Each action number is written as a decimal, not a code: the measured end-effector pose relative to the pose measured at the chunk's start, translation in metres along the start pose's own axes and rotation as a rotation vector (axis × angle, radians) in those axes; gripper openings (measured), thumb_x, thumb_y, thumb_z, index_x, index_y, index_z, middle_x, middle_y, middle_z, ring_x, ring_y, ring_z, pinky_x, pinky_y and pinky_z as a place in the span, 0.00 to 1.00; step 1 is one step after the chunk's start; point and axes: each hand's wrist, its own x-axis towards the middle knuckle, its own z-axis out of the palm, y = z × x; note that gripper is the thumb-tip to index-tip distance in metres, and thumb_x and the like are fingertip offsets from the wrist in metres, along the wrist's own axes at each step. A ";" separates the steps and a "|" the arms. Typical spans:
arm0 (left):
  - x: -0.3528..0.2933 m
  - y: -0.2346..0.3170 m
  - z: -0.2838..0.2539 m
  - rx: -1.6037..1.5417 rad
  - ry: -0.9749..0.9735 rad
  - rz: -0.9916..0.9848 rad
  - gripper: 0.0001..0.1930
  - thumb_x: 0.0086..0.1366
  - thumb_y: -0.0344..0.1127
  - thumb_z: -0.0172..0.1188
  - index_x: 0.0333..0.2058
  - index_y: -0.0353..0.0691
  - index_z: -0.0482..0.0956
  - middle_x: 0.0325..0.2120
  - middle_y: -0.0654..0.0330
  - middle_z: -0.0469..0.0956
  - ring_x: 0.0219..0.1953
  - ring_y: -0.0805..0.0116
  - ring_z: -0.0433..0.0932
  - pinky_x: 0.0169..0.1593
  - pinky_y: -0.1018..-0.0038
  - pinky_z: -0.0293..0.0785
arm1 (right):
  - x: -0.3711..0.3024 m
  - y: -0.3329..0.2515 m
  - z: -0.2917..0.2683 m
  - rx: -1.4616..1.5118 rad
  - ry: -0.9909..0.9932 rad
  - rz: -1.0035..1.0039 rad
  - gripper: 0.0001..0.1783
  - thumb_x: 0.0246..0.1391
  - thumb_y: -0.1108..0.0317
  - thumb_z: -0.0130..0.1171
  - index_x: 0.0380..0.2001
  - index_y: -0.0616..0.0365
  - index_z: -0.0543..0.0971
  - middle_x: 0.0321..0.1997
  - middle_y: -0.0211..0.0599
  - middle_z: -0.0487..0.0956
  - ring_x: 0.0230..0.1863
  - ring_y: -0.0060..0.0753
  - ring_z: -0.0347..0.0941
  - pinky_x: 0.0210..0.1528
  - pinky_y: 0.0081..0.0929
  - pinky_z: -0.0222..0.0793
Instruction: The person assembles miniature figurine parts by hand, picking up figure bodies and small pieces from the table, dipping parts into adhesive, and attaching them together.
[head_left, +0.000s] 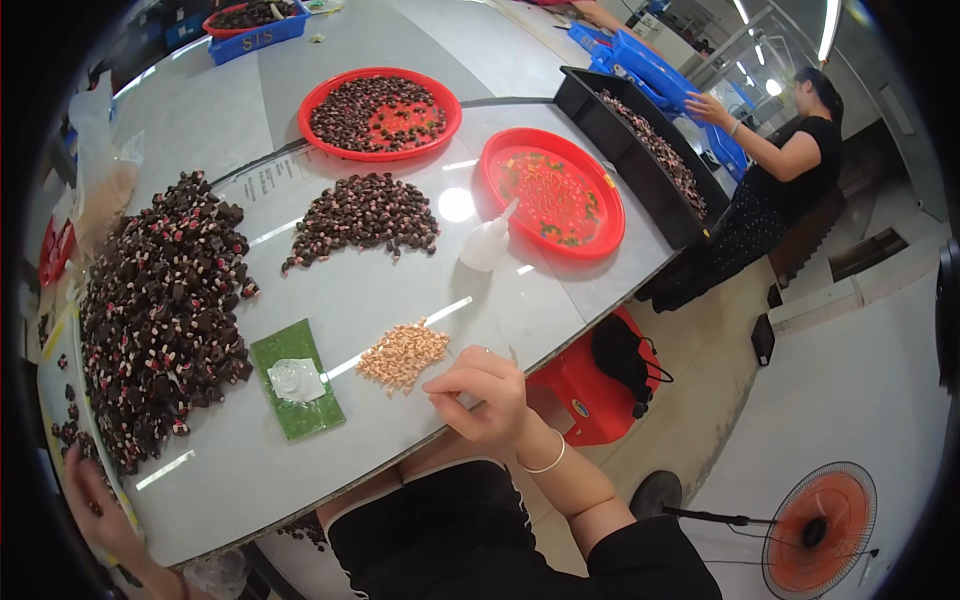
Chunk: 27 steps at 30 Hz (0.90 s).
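My right hand [480,395] hovers over the near table edge, thumb and forefinger pinched; whatever they hold is too small to make out. Beside its fingertips lies a small heap of tan pieces [403,355]. Left of that, a green board [325,415] carries a clear film with a glossy clear blob [295,380]. My left hand [100,510] is at the far left rim of the picture, fingers apart, by a yellow-edged tray [120,495]. A large pile of dark brown pieces with pink and cream bits [165,320] spreads next to it.
Farther back are a smaller dark heap [365,215], a white nozzle bottle [485,245] and two red trays [455,125] [610,225]. A black bin [640,180] stands right. Beyond it a person [800,160] stands. A red stool [590,400] and a fan [820,530] are on the floor.
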 end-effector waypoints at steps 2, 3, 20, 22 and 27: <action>-0.015 0.057 0.023 0.013 -0.408 -0.164 0.16 0.59 0.27 0.56 0.47 0.35 0.72 0.36 0.56 0.74 0.33 0.66 0.70 0.40 0.72 0.66 | -0.001 0.002 0.000 -0.019 0.005 -0.015 0.10 0.32 0.83 0.58 0.24 0.61 0.79 0.18 0.31 0.73 0.18 0.26 0.65 0.22 0.20 0.60; -0.019 0.085 0.041 0.059 -0.445 -0.074 0.16 0.58 0.27 0.56 0.46 0.34 0.72 0.34 0.55 0.73 0.33 0.63 0.70 0.39 0.70 0.66 | -0.004 0.002 -0.004 -0.026 0.022 0.004 0.10 0.32 0.83 0.58 0.24 0.61 0.79 0.18 0.32 0.74 0.18 0.26 0.65 0.21 0.20 0.60; -0.048 0.089 0.068 0.147 -0.548 -0.212 0.11 0.64 0.31 0.51 0.44 0.34 0.67 0.24 0.57 0.64 0.21 0.71 0.61 0.24 0.74 0.58 | -0.005 0.001 -0.008 0.009 0.073 0.058 0.09 0.33 0.82 0.59 0.23 0.59 0.78 0.17 0.32 0.72 0.17 0.28 0.65 0.22 0.22 0.60; -0.052 0.085 0.062 0.122 -0.550 -0.242 0.10 0.65 0.30 0.50 0.43 0.34 0.67 0.23 0.58 0.63 0.21 0.72 0.60 0.24 0.75 0.57 | -0.007 0.002 -0.006 0.015 0.070 0.068 0.09 0.34 0.82 0.59 0.23 0.59 0.78 0.17 0.32 0.73 0.17 0.28 0.65 0.22 0.21 0.60; -0.076 0.090 0.038 -0.297 -0.216 -0.357 0.12 0.66 0.37 0.49 0.39 0.32 0.67 0.20 0.62 0.64 0.21 0.76 0.61 0.23 0.79 0.56 | -0.007 0.004 -0.008 0.050 0.091 0.033 0.08 0.34 0.83 0.56 0.23 0.63 0.77 0.17 0.33 0.72 0.16 0.29 0.65 0.21 0.22 0.60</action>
